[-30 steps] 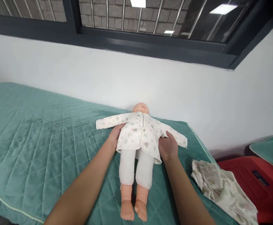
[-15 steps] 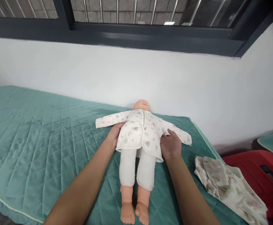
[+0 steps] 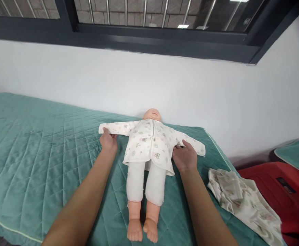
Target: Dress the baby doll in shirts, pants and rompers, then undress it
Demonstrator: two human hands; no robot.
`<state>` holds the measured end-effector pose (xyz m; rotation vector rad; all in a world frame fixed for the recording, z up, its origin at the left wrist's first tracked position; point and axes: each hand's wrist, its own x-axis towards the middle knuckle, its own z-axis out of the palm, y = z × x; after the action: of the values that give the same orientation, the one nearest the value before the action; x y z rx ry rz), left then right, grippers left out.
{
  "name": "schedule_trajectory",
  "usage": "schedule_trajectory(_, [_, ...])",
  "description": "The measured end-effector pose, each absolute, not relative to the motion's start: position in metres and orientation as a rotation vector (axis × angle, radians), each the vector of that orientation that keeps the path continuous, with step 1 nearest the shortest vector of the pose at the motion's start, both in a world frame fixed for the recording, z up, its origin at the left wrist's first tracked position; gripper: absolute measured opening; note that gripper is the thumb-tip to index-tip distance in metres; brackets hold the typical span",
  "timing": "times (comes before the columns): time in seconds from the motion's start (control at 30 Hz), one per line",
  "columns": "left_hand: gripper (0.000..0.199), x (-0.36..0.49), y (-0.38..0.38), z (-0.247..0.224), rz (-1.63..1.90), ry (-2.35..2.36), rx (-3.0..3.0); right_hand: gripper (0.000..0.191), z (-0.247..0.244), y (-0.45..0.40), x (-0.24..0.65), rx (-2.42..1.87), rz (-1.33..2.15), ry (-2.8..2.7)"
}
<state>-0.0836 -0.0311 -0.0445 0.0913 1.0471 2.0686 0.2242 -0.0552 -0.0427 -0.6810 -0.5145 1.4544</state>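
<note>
A baby doll (image 3: 135, 184) lies on its back with its legs toward me. It wears a white printed jacket (image 3: 141, 143), its sleeves spread out to both sides. My left hand (image 3: 108, 139) pinches the end of the left-hand sleeve (image 3: 113, 127), thumb on top and fingers beneath. Beside the jacket's right edge, under the other sleeve (image 3: 194, 145), rests my right hand (image 3: 185, 156), palm up and thumb apart from the fingers. Its fingertips touch the jacket's side and are partly hidden.
The doll lies on a green quilted bedspread (image 3: 49, 150) against a white wall (image 3: 88, 78). A crumpled printed cloth (image 3: 242, 194) is at the bed's right edge, next to a red plastic object (image 3: 270, 184). A dark-framed window (image 3: 149, 41) with metal bars runs above.
My left hand has moved from the jacket's side out to the sleeve's end and taken hold of it. That sleeve is now a little raised and straighter. My right hand stays beside the jacket.
</note>
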Motion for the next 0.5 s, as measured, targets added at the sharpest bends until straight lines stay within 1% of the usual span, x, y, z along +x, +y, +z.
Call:
schedule_trajectory(0.07, [0.025, -0.09, -0.031, -0.041, 2.114, 1.104, 0.061, 0.007, -0.043, -0.054, 0.228, -0.709, 1.465, -0.532])
schedule_trajectory(0.23, [0.019, -0.107, -0.032, -0.037, 2.168, 1.139, 0.047, 0.01, -0.046, -0.051, 0.241, -0.767, 1.449, -0.636])
schedule_trajectory(0.33, [0.018, -0.113, -0.03, -0.039, 2.175, 1.131, 0.081, 0.008, -0.043, -0.05, 0.244, -0.777, 1.442, -0.55])
schedule_trajectory(0.5, [0.008, -0.12, -0.025, -0.049, 2.189, 1.203, 0.196, 0.015, -0.027, -0.052, 0.256, -0.783, 1.357, -0.356])
